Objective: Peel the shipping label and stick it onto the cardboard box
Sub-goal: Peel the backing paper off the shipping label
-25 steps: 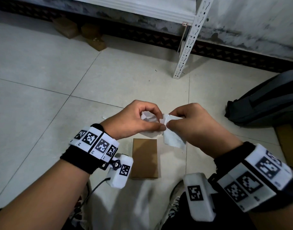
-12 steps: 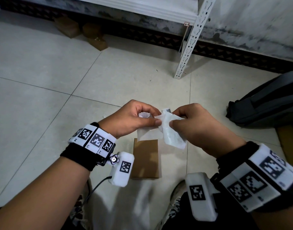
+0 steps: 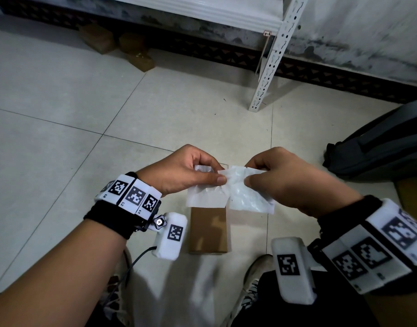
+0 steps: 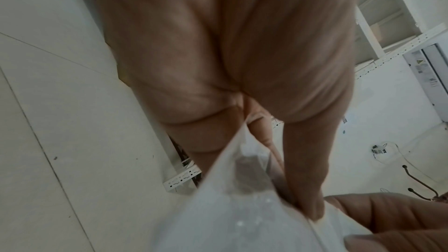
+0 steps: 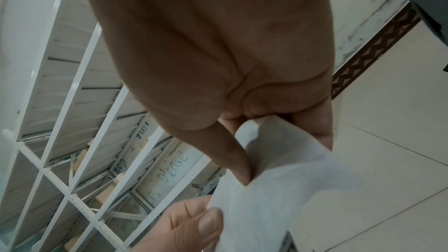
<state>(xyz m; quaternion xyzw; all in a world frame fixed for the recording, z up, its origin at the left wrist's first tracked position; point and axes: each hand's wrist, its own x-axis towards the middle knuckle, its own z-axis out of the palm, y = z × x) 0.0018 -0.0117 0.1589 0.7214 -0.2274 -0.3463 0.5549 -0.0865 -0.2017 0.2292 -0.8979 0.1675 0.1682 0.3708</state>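
A small brown cardboard box point(image 3: 207, 230) lies flat on the tiled floor between my feet. Above its far end, both hands hold the white shipping label, split into two layers that meet only at the top. My left hand point(image 3: 217, 172) pinches the smooth, translucent layer point(image 3: 206, 197) between thumb and fingers; a fingertip shows through this layer point(image 4: 230, 217) in the left wrist view. My right hand point(image 3: 250, 174) pinches the crinkled white layer point(image 3: 247, 199). That crinkled layer point(image 5: 278, 189) shows dark print at its lower edge in the right wrist view.
A white perforated shelf post point(image 3: 269, 74) stands on the floor ahead. A dark backpack point(image 3: 379, 147) lies at the right, with a brown box point(image 3: 412, 197) beside it. Small cardboard boxes point(image 3: 99, 38) sit by the wall at the far left. My shoe point(image 3: 252, 279) is near the box.
The bunched label has been drawn apart into two sheets hanging side by side. My hands have moved a little away from each other, still pinching.
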